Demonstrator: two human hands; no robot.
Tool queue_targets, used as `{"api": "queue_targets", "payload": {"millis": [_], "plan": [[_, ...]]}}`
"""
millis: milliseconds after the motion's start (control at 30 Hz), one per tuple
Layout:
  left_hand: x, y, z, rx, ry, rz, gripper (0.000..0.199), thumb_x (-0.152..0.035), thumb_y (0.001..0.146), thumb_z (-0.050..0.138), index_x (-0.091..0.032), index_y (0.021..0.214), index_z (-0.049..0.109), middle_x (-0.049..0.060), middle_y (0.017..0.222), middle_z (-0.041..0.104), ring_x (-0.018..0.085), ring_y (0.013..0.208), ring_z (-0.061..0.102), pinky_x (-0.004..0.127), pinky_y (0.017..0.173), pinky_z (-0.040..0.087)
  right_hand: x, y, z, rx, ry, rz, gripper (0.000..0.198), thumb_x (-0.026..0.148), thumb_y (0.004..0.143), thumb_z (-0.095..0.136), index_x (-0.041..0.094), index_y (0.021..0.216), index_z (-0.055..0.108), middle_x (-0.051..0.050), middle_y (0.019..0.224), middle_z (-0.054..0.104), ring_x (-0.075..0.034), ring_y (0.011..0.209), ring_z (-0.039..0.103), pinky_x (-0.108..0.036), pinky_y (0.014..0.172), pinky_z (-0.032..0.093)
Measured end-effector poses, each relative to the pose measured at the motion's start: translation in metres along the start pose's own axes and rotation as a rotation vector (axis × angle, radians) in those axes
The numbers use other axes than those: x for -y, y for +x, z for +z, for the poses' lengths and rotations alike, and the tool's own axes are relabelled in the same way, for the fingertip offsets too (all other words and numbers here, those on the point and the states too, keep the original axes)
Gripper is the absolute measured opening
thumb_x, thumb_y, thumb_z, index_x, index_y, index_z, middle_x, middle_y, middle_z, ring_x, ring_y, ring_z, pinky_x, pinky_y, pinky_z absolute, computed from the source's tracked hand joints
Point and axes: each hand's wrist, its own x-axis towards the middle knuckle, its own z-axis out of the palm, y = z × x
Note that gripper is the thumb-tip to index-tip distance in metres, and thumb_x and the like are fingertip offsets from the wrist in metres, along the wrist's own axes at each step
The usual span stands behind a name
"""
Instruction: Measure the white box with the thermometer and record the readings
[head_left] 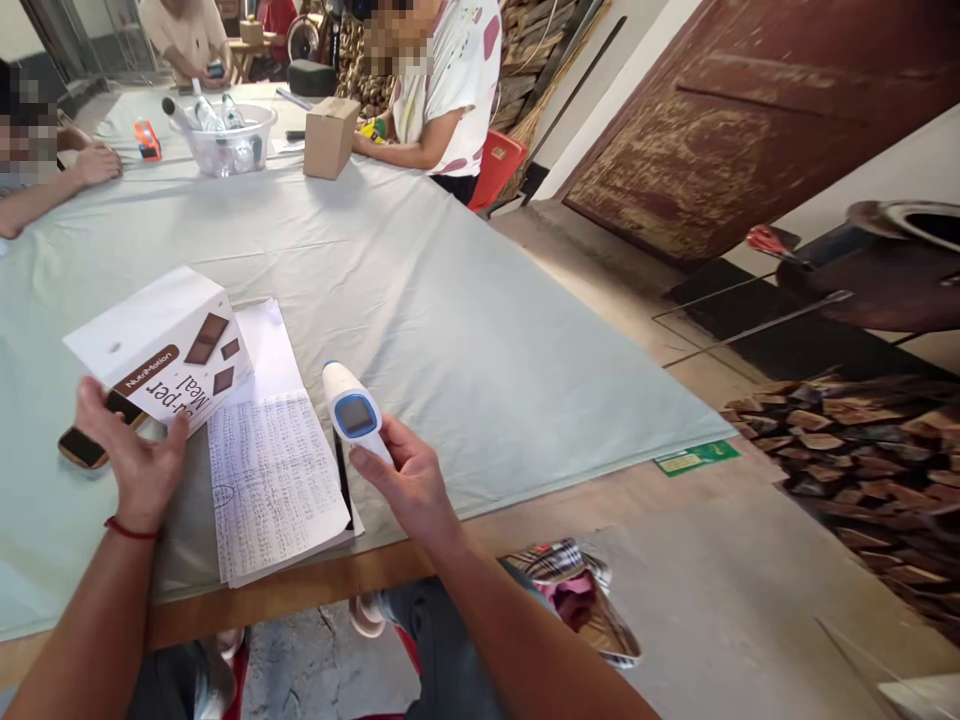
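Note:
My left hand [139, 465] has its thumb and fingers around the near edge of a white NutriMotion box [161, 340] printed with chocolate pieces. The box is tilted above the table. My right hand [412, 485] grips the handle of a white infrared thermometer [352, 405], its blue-rimmed screen facing up. Between my hands lie sheets of handwritten paper [274, 490], partly covered by the box. A black pen [343, 480] shows along the paper's right edge. Beneath my left hand, a dark phone-like object [82, 447] with a gold-brown rim is partly hidden.
A pale green cloth covers the table [480, 380]. Farther back stand a cardboard box [330, 138] and a clear basin [225, 150] of bottles, with an orange item [148, 140] beside it. Other people sit around the table. Stacked firewood [862, 480] lies at right.

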Motion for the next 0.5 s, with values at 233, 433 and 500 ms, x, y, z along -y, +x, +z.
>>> {"api": "queue_targets", "payload": {"millis": [233, 433, 500], "plan": [[-0.048, -0.033, 0.017, 0.14, 0.143, 0.634, 0.057, -0.017, 0.086, 0.066, -0.025, 0.139, 0.047, 0.011, 0.125, 0.057, 0.03, 0.118, 0.054, 0.052, 0.103, 0.044, -0.035, 0.028, -0.057, -0.254, -0.96, -0.204, 0.045, 0.045, 0.085, 0.066, 0.017, 0.121, 0.064, -0.016, 0.112, 0.068, -0.032, 0.106, 0.06, -0.044, 0.093, 0.048], [-0.045, -0.043, 0.031, 0.677, 0.106, 0.671, 0.023, -0.024, 0.094, 0.058, -0.018, 0.116, 0.063, 0.012, 0.117, 0.066, 0.03, 0.119, 0.057, 0.05, 0.103, 0.044, -0.037, 0.025, -0.065, -0.34, -1.236, -0.277, 0.039, 0.037, 0.089, 0.065, 0.016, 0.121, 0.064, -0.018, 0.115, 0.061, -0.033, 0.105, 0.055, -0.048, 0.091, 0.045], [-0.044, -0.045, 0.03, 0.713, 0.094, 0.637, 0.023, -0.026, 0.094, 0.059, -0.018, 0.114, 0.065, 0.013, 0.117, 0.066, 0.031, 0.12, 0.056, 0.052, 0.104, 0.042, -0.033, 0.02, -0.052, -0.293, -1.149, -0.37, 0.034, 0.038, 0.092, 0.062, 0.017, 0.119, 0.065, -0.017, 0.116, 0.061, -0.032, 0.106, 0.056, -0.047, 0.092, 0.046]]}}
